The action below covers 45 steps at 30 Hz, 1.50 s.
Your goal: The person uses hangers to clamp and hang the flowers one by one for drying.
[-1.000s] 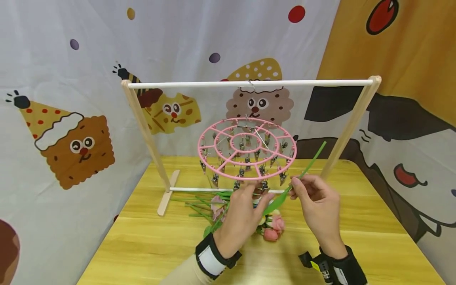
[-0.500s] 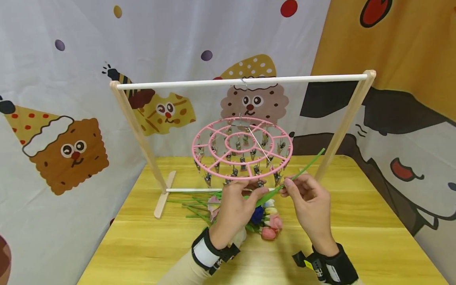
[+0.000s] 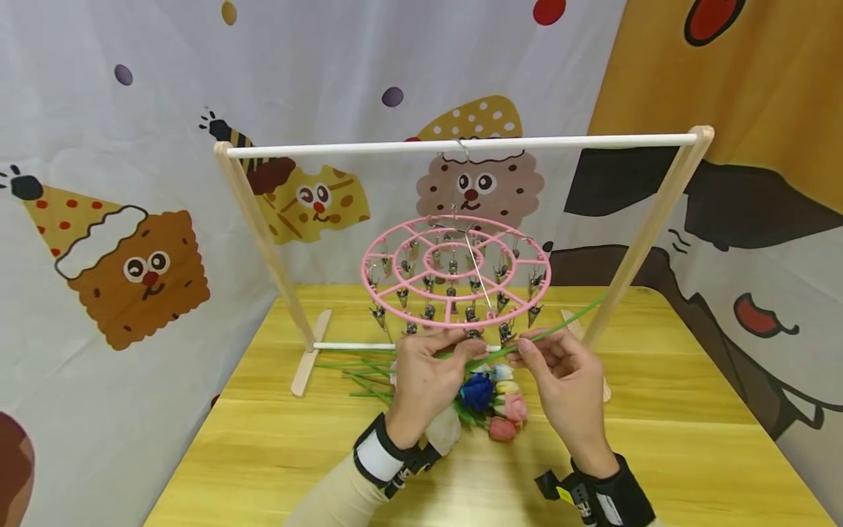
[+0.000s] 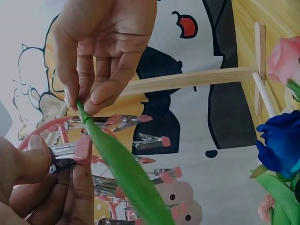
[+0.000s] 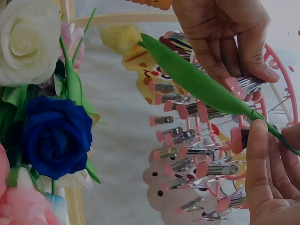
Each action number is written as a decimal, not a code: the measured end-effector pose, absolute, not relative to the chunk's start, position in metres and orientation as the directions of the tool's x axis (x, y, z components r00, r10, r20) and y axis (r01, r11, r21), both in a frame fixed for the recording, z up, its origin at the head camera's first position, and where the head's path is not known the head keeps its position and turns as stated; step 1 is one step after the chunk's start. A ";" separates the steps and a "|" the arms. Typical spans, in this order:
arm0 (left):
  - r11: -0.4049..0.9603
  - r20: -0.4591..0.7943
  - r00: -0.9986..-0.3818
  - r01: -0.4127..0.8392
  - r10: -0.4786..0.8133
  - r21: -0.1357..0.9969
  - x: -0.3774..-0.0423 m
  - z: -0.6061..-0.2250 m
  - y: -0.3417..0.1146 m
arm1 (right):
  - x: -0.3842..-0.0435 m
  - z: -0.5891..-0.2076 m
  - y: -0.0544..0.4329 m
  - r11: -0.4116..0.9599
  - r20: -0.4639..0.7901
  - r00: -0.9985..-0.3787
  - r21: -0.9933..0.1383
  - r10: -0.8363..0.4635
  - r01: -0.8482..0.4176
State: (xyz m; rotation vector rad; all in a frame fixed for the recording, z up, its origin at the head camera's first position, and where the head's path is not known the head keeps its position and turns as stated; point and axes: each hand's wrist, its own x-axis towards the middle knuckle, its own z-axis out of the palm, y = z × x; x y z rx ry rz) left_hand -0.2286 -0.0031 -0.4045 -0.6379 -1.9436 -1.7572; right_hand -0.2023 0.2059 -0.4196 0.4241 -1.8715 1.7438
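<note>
Pinches on both sides: left hand on a pink-tipped metal clip, right hand on a green stem

Head view: hands work just under the pink clip rack, which hangs from the white rod. Taking the rack as the dial, the left hand sits between six and seven o'clock, the right at four. From the right fingertips the stem rises toward two o'clock; its other end runs toward eight, and where it finishes near the left thumb is hard to make out. The flower heap, a blue rose among it, lies on the table, partly hidden by the left hand.

Left wrist view: at eight o'clock, thumb and fingers squeeze the clip. At eleven, the right fingertips nip the stem, with its broad leaf running toward five until the bottom edge cuts it off. The clip's tips are just beside the stem; whether they touch it I cannot tell. The blue rose, at three, is cropped.

Right wrist view: the right hand, at four o'clock and cropped, pinches the stem below the leaf, which points toward ten. The left hand holds the clip between one and two. Beyond the leaf's tip shows a yellow bloom; the leaf hides whether it belongs to this stem. A white rose, at ten, is cut by the left edge.
</note>
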 end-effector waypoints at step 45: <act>-0.100 0.578 -0.816 0.574 0.010 0.813 -0.238 -0.414 -0.007 | -0.201 -0.426 0.181 0.118 0.495 -0.854 -0.868 0.158 -0.482</act>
